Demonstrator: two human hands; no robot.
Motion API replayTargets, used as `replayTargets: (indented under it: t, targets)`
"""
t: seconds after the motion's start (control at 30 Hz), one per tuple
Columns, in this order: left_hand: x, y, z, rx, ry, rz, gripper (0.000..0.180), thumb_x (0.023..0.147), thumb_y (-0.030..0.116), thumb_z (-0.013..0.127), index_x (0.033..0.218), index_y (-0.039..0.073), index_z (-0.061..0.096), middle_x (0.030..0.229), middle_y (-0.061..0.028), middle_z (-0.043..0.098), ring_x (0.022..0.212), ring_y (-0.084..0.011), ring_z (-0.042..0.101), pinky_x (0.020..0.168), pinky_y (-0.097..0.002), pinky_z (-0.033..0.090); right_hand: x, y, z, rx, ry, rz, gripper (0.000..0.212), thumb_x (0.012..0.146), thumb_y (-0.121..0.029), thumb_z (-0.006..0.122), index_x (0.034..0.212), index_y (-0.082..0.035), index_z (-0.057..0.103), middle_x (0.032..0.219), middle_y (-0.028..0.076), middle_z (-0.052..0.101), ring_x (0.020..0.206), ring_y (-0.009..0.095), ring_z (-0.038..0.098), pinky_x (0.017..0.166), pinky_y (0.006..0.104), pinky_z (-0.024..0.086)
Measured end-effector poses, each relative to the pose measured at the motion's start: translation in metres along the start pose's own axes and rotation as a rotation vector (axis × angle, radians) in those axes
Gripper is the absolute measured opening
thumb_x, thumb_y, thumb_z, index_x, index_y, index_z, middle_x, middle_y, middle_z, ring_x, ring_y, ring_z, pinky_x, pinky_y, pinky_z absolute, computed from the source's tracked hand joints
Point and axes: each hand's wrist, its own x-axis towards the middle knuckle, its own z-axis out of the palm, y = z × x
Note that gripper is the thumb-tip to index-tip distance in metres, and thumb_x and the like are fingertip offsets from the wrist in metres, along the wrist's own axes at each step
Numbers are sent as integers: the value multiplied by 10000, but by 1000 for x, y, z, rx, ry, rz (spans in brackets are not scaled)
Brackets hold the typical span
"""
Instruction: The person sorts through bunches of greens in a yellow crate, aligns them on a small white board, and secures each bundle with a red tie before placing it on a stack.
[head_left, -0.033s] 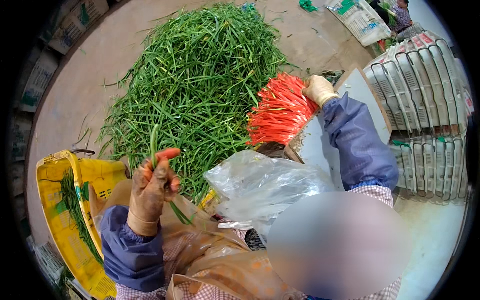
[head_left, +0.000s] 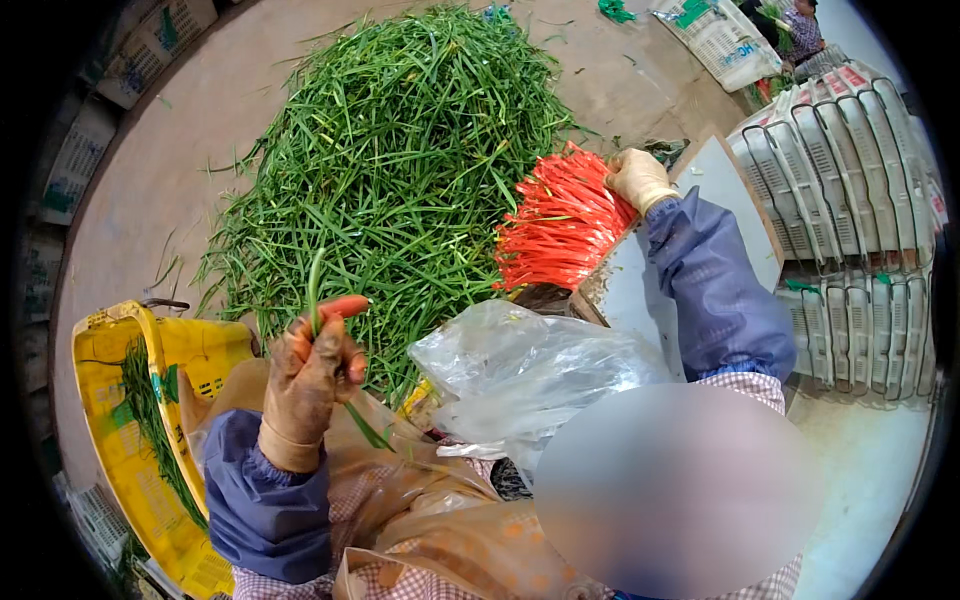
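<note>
My left hand (head_left: 302, 385), in a stained tan glove with orange-red at the fingers, is closed round a few green leaf blades (head_left: 317, 275). They stick up above the fingers, and their other end hangs below the hand. My right hand (head_left: 638, 182), in a pale glove, rests at the right edge of a thick heap of red tie strips (head_left: 565, 225). Its fingers are bent down onto the strips and look closed on their ends; the fingertips are partly hidden. Beyond my left hand spreads a large pile of loose green leaves (head_left: 390, 180).
A yellow crate (head_left: 110, 400) with some leaves stands at left. Clear plastic sheeting (head_left: 530, 365) lies before me. A white board (head_left: 725, 200) is under my right arm. Stacked grey-white crates (head_left: 840, 180) stand at right. Another person (head_left: 803, 30) is at the far right.
My left hand has shifted slightly to the right with the green leaf blades in it. My right hand has hardly moved on the red strips.
</note>
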Motion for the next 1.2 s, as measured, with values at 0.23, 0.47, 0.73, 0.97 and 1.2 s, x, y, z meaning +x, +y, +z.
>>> replayTargets:
  t: [0.23,0.47,0.73,0.97,1.2]
  targets:
    - [11,-13,4,35,-40,-57,414,969,361,538,1209,25,561,629,6,544,481,-40,419,447,-187,320,4,47,23,672,301,-71,283,845,-329,666,998,-98,717,874,139,706,788,261,676,743,352,500]
    - [7,-28,0,-122,-60,-34,499,961,454,518,1185,13,579,609,16,514,460,-40,396,412,-188,310,-21,45,21,671,446,-19,337,889,-427,605,904,-107,708,777,134,683,713,293,654,652,377,490]
    - [-7,-17,3,-114,-101,-5,400,987,421,476,1062,52,610,613,9,536,445,-53,404,414,-203,332,-55,50,6,602,727,-195,296,888,-345,636,862,-58,707,693,135,657,630,253,639,592,375,495]
    - [-5,-27,4,-132,-3,26,345,996,389,463,1033,74,599,665,-8,547,525,-132,489,480,-262,398,-192,53,-89,1442,925,-496,255,951,-259,591,946,-22,686,781,94,678,603,122,613,544,227,507]
    - [-7,4,29,-95,-74,58,347,1000,375,462,1034,60,603,703,-15,578,567,-135,531,522,-261,434,-207,148,-84,1603,663,-121,236,917,-257,632,971,-30,669,836,95,665,671,167,626,638,283,523]
